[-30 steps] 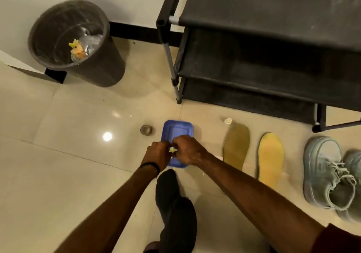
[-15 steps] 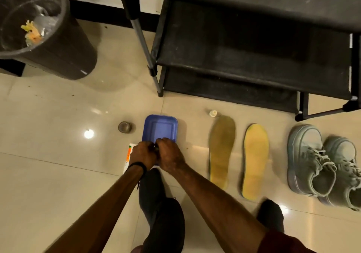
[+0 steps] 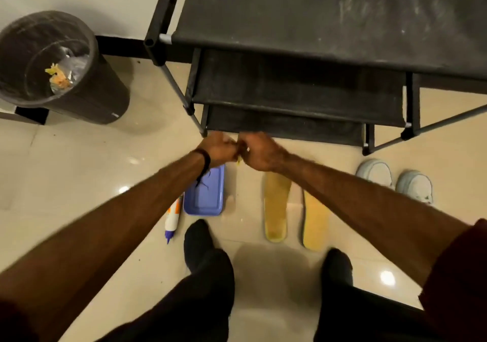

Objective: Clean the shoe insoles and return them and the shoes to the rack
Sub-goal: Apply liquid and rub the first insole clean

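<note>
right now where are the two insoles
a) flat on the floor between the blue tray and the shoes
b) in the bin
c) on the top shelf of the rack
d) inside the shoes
a: both insoles lie flat on the floor, right of the blue tray and left of the shoes.

Glossy tile floor [image 3: 66, 188], matt cloth rack [image 3: 316, 19], smooth plastic tray [image 3: 208, 199].

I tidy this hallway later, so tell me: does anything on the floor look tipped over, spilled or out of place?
A white bottle with a purple cap lies on its side beside the blue tray. Both insoles lie out of the shoes, on the tiles. No spill shows.
</note>
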